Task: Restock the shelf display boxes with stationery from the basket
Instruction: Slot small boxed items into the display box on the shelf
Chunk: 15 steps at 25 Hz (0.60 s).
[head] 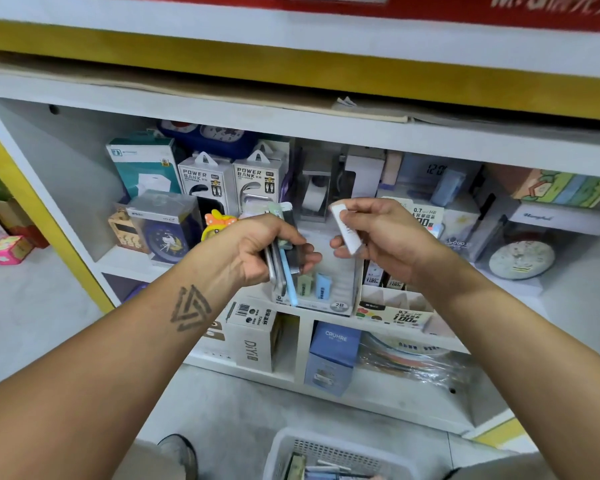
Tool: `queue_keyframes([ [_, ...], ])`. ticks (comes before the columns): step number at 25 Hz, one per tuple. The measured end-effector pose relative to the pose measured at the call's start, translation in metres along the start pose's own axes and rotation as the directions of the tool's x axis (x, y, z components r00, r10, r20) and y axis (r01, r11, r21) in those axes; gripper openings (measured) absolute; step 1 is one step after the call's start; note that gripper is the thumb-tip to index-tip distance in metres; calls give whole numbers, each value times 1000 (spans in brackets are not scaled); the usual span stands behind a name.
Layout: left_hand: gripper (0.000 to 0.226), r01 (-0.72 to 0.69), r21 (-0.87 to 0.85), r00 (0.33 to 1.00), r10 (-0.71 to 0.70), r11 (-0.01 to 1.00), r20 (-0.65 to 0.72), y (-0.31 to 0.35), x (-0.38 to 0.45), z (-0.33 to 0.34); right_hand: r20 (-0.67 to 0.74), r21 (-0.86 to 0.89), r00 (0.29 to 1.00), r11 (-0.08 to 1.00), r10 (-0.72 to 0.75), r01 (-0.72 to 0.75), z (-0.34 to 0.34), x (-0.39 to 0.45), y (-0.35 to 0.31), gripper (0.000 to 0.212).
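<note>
Left hand: the left hand, just left of frame centre, is curled round a bundle of slim cases — grey, pale green and light blue, standing near upright with their long axes running top to bottom.
Right hand: the right hand, just right of centre, pinches a single white case between thumb and fingers; its long axis tilts from upper left to lower right.
Key relation: the display box marked 2B sits directly below and behind the gap between the two hands, on the shelf. The white case hangs just above the box's right part, so the right hand looks nearer for the drop; the case would likely need turning upright to match the green and blue ones already standing in the box.
Neighbouring box: a cardboard display box of lead refills stands just beside the 2B box, to its right.
Supply: the basket is at the bottom edge of the frame, on the floor, with more stationery inside — well apart from the hands.
Surface: a white shelf unit with yellow trim, lower compartments holding cartons.
Room: a shop aisle; power bank packs, clocks and a tape dispenser crowd the shelf behind.
Stage: mid-restock, I judge, with several cases not yet placed.
</note>
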<state>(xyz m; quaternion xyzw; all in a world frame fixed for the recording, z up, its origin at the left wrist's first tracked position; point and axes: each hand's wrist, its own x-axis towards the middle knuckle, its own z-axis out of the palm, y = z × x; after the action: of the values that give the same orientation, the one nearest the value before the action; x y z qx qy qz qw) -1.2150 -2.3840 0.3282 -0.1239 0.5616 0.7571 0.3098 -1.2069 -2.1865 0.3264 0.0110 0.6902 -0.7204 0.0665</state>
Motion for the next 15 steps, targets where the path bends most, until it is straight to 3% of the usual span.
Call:
queue_keyframes([
  [4,12,-19,5,999,20,1000,-48,7,-2,-10,-61,-331,990,939,-124,97,-3,1,3,12],
  [8,12,-32,14,995,33,999,-90,9,-6,-17,-68,-359,989,928,-135,102,1,7,7,6],
  [9,12,-28,19,995,30,999,-95,9,-6,-19,-62,-436,986,893,-154,113,2,8,8,3],
  [12,12,-18,22,994,20,1000,-109,8,-7,-23,-65,-786,942,598,-330,155,3,15,12,19],
  [15,12,-1,21,993,3,1000,-116,8,-7,-26,-64,-816,890,537,-452,214,9,21,15,19],
])
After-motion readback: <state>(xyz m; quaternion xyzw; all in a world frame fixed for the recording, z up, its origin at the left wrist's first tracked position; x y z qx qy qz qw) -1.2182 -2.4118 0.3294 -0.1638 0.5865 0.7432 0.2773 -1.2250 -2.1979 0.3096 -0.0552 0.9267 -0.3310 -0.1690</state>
